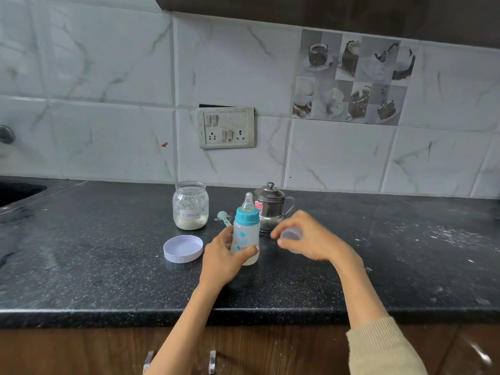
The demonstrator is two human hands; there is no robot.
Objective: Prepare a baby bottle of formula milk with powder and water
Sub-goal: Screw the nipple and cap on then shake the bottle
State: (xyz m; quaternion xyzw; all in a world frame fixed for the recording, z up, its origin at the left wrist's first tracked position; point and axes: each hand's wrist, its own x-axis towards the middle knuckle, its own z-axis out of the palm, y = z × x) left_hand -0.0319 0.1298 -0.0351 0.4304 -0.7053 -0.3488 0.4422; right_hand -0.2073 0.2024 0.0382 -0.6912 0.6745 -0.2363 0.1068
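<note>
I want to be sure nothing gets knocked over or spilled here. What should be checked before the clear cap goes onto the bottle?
1. Bottle steadied: ok. The left hand grips the baby bottle, which stands upright on the counter.
2. Teat ring on: ok, as far as can be seen. The blue ring sits on the bottle's neck with the teat standing up; tightness cannot be told.
3. Cap in hand: ok. The right hand holds the clear cap beside the bottle.
4. Cap facing open side down: cannot tell, it is blurred.
5. Formula jar closed: not ok. The jar is open, its lid lying on the counter.
</note>
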